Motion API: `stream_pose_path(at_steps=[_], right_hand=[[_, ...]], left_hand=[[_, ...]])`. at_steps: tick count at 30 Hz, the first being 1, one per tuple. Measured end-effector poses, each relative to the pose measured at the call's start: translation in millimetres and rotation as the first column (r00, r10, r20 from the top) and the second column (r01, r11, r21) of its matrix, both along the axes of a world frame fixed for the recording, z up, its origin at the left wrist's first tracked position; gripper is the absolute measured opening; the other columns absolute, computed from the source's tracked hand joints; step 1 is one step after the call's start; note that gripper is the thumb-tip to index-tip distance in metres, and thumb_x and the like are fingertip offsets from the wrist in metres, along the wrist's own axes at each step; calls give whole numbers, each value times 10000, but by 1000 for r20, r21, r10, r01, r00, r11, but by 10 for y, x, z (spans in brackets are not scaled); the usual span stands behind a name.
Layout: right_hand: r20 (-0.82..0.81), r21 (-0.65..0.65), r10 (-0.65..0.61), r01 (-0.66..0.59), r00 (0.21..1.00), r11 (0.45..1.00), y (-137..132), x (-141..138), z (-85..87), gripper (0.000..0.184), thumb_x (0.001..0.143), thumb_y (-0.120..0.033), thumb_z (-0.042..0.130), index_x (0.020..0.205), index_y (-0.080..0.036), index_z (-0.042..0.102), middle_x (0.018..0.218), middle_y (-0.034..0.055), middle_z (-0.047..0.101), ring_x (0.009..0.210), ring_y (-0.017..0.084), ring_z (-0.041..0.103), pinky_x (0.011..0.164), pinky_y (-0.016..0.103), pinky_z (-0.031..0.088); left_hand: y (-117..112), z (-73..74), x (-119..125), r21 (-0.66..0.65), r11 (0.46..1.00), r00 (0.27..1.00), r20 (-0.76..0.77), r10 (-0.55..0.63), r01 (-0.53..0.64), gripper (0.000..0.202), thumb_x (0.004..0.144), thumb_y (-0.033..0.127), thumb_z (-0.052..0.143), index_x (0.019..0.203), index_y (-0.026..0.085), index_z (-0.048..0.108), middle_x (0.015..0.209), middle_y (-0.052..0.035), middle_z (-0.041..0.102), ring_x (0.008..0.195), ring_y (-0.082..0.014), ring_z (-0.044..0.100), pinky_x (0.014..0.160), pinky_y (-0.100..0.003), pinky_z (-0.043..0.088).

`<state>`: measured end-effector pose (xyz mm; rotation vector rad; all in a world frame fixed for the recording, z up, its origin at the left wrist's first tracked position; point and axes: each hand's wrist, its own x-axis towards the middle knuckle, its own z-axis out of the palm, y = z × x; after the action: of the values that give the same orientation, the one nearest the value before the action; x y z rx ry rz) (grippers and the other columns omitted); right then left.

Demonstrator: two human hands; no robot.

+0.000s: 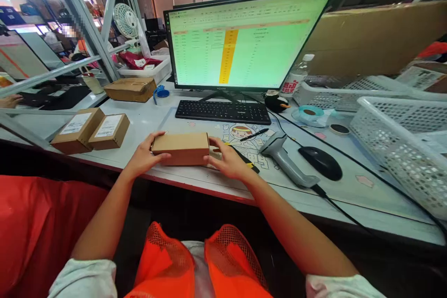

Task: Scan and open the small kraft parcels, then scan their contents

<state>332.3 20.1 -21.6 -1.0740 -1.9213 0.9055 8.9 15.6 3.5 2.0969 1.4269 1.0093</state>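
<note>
"At the front edge of the table [199,177], what do the hands have?"

"A plain brown cardboard box [181,150], lying lengthwise between them. The left hand [145,156] grips its left end, thumb on the front face; the right hand [226,160] has its fingers [215,142] curled against the other end. Whether the box rests or is slightly raised, I can't tell."

"How would it handle?"

"Probably light and fairly stiff, with dry card that shouldn't slip. The contents are hidden, so weight and fragility are guesses. The two short ends look the best hold; squeezing mid-panel could dent it."

"Anything in the way?"

"Right side, mostly: a black-and-yellow tool [252,165] partly behind the right hand, a pen [254,135], then the barcode scanner [289,163] and its cable [344,209]. The keyboard [222,111] lies behind; two labelled boxes [109,131] stand to the left."
</note>
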Motion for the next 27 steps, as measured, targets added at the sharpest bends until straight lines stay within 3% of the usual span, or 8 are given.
stream_pose_path(at_steps=[3,7,11,14,18,21,24,27], right_hand=[[-292,-103,19,-51,956,993,-4,-22,143,737,842,-639,731,1469,-327,501,1584,100,472,1434,287,481,1144,504,461],[-568,-288,-34,-160,822,944,-87,-77,340,1009,702,-796,765,1547,-386,397,1615,81,443,1415,308,495,1033,464,543],[-649,-416,-344,62,679,907,-37,-157,262,759,638,-600,889,1276,-287,624,1240,48,711,1062,233,670,811,322,575],[-666,-483,-427,82,612,872,24,-149,151,546,642,-579,843,1023,-231,665,967,34,737,868,224,677,736,344,578],[-690,-443,-289,-72,663,893,-67,-140,167,501,695,-655,766,1025,-287,678,1024,51,742,1010,295,689,831,433,590],[-708,-419,-227,-138,668,898,-171,-207,265,502,689,-684,750,1035,-329,673,1042,36,740,1069,309,685,853,453,592],[-718,-439,-192,-221,670,871,-200,-275,347,517,673,-674,734,1014,-294,653,1020,40,743,987,314,705,824,470,602],[-738,-463,-181,-293,651,837,-188,-282,360,483,693,-618,737,1027,-294,608,1021,24,747,959,300,712,820,464,604]], left_hand=[[-11,-63,57,294,956,999,43,14,-27,660,831,425,821,1380,230,511,1329,-111,621,1219,-298,637,1026,-442,562],[-217,-171,377,750,656,996,-80,-33,81,542,851,178,780,1316,268,516,1306,-97,620,1439,-313,479,1194,-575,427],[-567,-152,738,803,531,962,-249,-113,270,432,867,203,787,1238,272,576,1248,-46,685,1456,-262,478,1261,-526,355],[-656,44,783,819,465,937,-241,-253,336,533,836,425,844,1276,304,569,1362,-41,654,1493,-263,437,1279,-503,327],[-497,300,692,664,689,933,-36,-359,291,1035,663,696,884,1497,284,430,1530,-162,523,1516,-387,380,1260,-630,296],[-430,328,766,342,867,873,199,-445,363,974,761,743,770,1519,236,426,1545,-205,497,1449,-381,478,1168,-557,461],[-491,312,915,112,926,822,431,-373,361,779,870,660,723,1467,224,478,1454,-177,582,1306,-314,614,1056,-447,568],[-561,370,977,87,951,844,441,-304,297,713,865,556,791,1444,252,506,1431,-133,604,1250,-279,642,1011,-404,595]])
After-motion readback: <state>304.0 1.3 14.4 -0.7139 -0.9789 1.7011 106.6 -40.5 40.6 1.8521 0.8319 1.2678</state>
